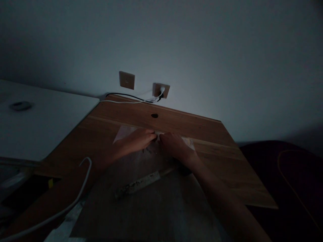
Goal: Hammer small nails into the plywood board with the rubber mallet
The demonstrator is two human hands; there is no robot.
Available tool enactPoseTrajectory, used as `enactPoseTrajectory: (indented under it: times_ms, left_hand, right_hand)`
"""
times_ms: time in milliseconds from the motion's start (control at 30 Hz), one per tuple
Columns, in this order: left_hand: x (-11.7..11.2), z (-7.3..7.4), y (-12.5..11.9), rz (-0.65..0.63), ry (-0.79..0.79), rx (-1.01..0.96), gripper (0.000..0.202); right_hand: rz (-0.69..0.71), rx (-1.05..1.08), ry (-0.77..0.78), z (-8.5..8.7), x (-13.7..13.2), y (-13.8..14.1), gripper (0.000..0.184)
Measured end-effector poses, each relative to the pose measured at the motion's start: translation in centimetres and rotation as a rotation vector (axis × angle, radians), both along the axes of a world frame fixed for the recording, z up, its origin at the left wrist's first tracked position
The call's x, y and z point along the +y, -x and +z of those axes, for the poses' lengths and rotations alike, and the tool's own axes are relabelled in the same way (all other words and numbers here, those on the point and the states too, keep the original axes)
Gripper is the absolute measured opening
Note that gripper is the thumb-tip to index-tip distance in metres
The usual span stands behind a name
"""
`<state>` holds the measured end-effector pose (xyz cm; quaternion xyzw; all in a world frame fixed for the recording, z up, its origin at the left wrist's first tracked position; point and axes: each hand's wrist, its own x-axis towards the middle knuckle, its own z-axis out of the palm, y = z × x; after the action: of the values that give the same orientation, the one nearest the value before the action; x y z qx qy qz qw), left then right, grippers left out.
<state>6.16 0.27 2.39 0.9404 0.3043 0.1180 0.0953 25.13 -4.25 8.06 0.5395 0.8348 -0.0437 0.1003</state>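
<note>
My left hand (144,138) and my right hand (176,145) are close together over the far part of a large flat board (151,211). The fingers of both hands are curled in, with the fingertips nearly meeting. Whatever they pinch between them is too small and dark to make out. Small dark bits (147,151) lie on the board just below the left hand. Nearer to me, a long narrow flat tool (138,184) with dark stains rests slantwise on the board. The light is very dim.
The board lies on a wooden table (224,168) with a round cable hole (154,115). Behind it are a wall socket (164,88) with plugged-in cables (126,101) and a wall plate (127,80). A white table (50,121) adjoins on the left. A white cord (82,190) crosses near my left arm.
</note>
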Motion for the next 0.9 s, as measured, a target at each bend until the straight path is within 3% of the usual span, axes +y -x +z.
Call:
enactPoseTrajectory:
  times_ms: [300, 500, 767, 900]
  left_hand:
    - [-0.1, 0.5, -0.5, 0.077, -0.096, -0.098, 0.016]
    - [-1.7, 0.7, 1.9, 0.002, 0.008, -0.087, 0.028]
    - [-7.2, 0.1, 7.9, 0.183, -0.024, -0.229, 0.028]
    - [-11.5, -1.7, 11.1, 0.265, -0.012, -0.304, 0.033]
  right_hand:
    - [0.001, 0.144, -0.003, 0.2, 0.2, -1.2, 0.024]
    - [0.083, 0.315, 0.131, 0.4, -0.6, -3.0, 0.014]
    - [-0.083, 0.676, -0.137, 0.2, -5.3, -7.2, 0.022]
    - [-0.278, 0.761, -0.334, -1.4, -9.8, -10.8, 0.026]
